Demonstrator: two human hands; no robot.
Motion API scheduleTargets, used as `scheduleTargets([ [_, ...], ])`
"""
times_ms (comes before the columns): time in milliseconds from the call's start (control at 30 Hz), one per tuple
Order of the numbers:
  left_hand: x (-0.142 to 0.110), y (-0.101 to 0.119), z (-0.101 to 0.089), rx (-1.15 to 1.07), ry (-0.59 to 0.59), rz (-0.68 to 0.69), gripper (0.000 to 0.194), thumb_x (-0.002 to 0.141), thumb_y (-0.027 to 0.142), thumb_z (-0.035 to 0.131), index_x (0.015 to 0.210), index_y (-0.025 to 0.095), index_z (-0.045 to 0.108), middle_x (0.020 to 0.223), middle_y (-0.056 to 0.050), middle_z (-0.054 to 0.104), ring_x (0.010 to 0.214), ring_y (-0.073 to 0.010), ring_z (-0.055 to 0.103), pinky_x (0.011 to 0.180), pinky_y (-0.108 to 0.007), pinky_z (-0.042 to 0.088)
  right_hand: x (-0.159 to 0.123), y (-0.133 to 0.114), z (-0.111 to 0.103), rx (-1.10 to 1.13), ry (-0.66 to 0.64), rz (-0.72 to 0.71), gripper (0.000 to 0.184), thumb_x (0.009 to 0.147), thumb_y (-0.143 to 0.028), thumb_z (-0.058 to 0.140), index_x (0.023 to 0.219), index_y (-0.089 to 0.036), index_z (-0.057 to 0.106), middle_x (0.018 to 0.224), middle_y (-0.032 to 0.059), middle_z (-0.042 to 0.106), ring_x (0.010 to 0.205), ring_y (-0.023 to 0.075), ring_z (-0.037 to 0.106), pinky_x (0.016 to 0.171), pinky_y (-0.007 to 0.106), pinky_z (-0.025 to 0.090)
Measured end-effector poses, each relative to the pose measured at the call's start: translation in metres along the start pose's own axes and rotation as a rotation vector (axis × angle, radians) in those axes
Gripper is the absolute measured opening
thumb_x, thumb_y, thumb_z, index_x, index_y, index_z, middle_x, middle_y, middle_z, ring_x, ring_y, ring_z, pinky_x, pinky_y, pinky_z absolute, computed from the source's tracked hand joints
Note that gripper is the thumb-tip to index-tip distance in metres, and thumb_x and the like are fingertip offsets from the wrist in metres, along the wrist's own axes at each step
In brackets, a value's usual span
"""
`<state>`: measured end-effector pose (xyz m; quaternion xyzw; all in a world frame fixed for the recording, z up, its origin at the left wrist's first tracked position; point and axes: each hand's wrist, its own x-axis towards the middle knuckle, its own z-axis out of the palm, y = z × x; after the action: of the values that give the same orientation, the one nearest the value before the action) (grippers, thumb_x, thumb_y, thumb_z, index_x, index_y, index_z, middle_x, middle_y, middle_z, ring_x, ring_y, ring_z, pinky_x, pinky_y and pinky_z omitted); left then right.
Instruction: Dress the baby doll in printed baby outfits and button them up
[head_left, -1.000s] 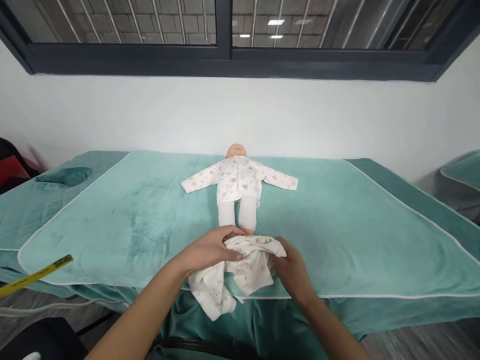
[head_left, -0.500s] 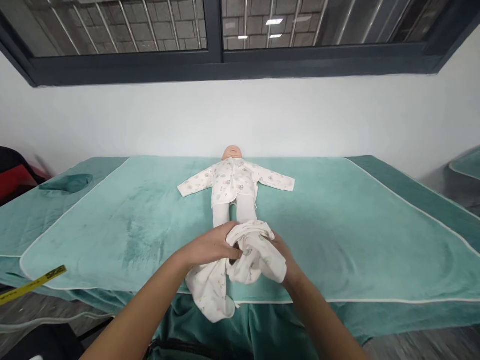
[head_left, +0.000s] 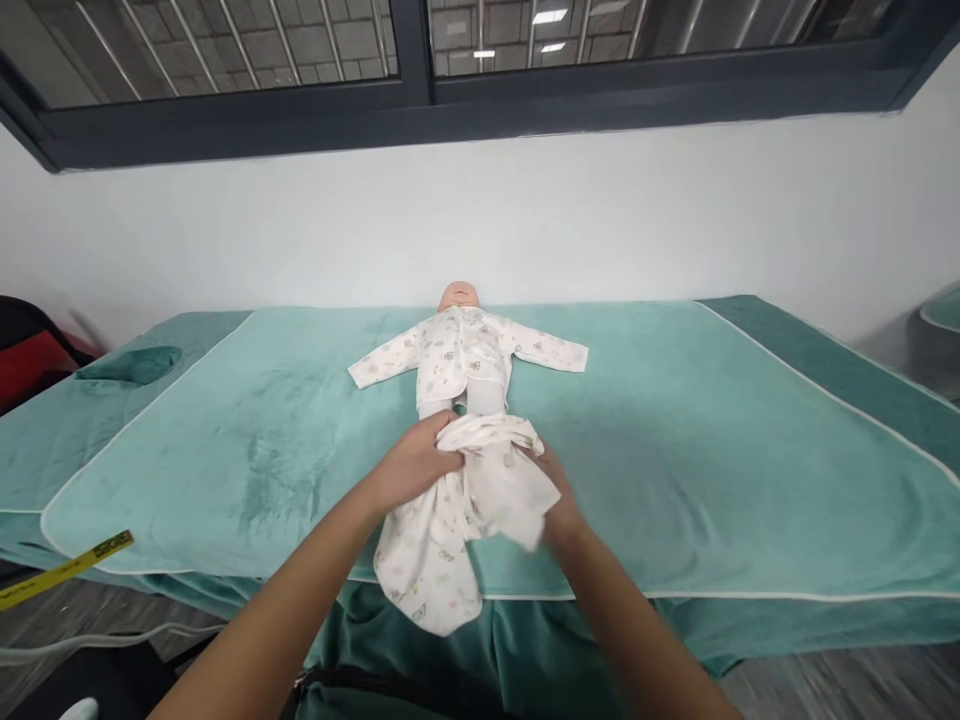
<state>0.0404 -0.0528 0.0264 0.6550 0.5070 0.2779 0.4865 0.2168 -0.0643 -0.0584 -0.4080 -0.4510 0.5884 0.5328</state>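
Observation:
A baby doll lies on its back, head toward the wall, dressed in a white patterned long-sleeved top with both sleeves spread out. Over its lower legs are white printed baby trousers, bunched at the waistband, with one trouser leg hanging toward me. My left hand grips the waistband on the left, fingers closed on the cloth. On the other side my right hand is closed on the trousers too, its fingers partly hidden behind the fabric. The doll's white-covered thighs show between top and trousers; its feet are hidden.
The doll rests on a bed with a green plush cover edged in white piping. Behind it stand a white wall and a dark window frame. A yellow strip juts in at the left, below a red and black item.
Both hands have moved the trousers up the doll's legs, toward its body, so less of the legs shows. The view has shifted slightly.

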Motion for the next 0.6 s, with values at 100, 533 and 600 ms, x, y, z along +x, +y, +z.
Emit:
scheduleTargets([
  [100, 0.027, -0.001, 0.000, 0.117, 0.189, 0.069, 0.013, 0.072, 0.017, 0.054, 0.084, 0.018, 0.059, 0.090, -0.002, 0.065, 0.088, -0.0212, 0.058, 0.077, -0.030, 0.043, 0.002, -0.008, 0.003, 0.104, -0.035, 0.058, 0.049, 0.079, -0.052, 0.061, 0.119, -0.023, 0.057, 0.111, 0.0074, 0.067, 0.102, 0.0246, 0.061, 0.088, 0.038, 0.049],
  [533, 0.059, -0.002, -0.003, -0.112, 0.371, 0.023, 0.020, 0.063, 0.013, 0.059, 0.082, 0.017, 0.057, 0.082, -0.002, 0.060, 0.081, -0.0179, 0.056, 0.073, -0.028, 0.042, 0.075, -0.013, -0.035, -0.425, 0.184, -0.059, 0.022, 0.072, -0.041, 0.056, 0.081, -0.020, 0.056, 0.076, -0.0025, 0.057, 0.076, 0.0168, 0.049, 0.070, 0.029, 0.039],
  [600, 0.050, 0.002, -0.015, -0.285, 0.132, -0.035, 0.026, 0.064, 0.020, 0.067, 0.089, 0.016, 0.058, 0.083, -0.002, 0.060, 0.079, -0.0187, 0.058, 0.069, -0.028, 0.044, 0.079, -0.014, -0.033, -0.432, 0.173, -0.064, 0.022, 0.071, -0.040, 0.056, 0.081, -0.020, 0.057, 0.076, -0.0026, 0.057, 0.076, 0.0165, 0.049, 0.070, 0.029, 0.039],
])
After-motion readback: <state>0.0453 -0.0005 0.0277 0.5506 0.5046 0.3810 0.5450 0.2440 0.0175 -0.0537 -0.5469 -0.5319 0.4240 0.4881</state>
